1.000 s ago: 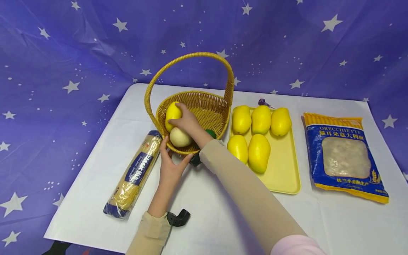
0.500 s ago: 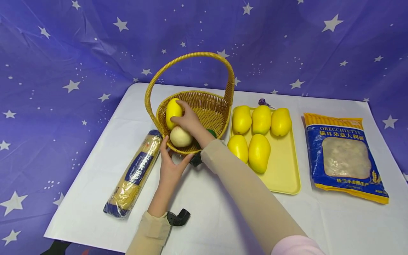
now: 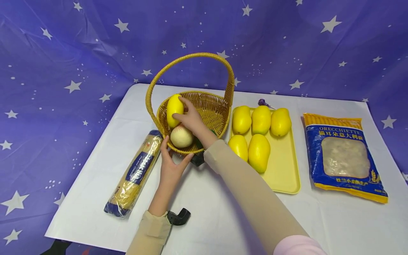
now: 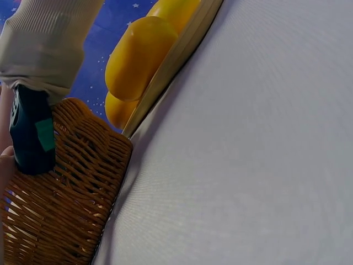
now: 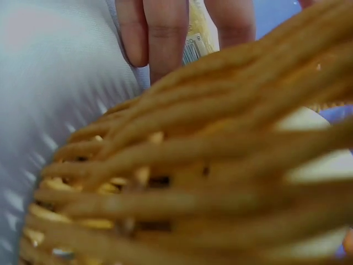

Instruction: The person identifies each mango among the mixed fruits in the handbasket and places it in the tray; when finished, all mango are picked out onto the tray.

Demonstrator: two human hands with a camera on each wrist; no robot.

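In the head view, my right hand (image 3: 190, 118) reaches into the wicker basket (image 3: 224, 115) and grips a yellow mango (image 3: 173, 109) between thumb and fingers. The mango stands at the basket's left side, its top near the rim. Right below it lies a pale peach (image 3: 181, 137). A dark green thing under my right wrist is mostly hidden. My left hand (image 3: 170, 170) touches the basket's near left side, thumb and forefinger spread along the rim. In the right wrist view, straight left fingers (image 5: 165, 33) show beside the blurred wicker wall.
A yellow tray (image 3: 283, 173) with several mangoes (image 3: 259, 152) stands right of the basket. Left of it lies a spaghetti packet (image 3: 135, 173). An orecchiette bag (image 3: 345, 157) is at the far right. A small purple object (image 3: 262, 102) lies behind the tray.
My right hand has shifted the mango slightly up and away from me, and more of the peach shows. The left hand stays at the rim.
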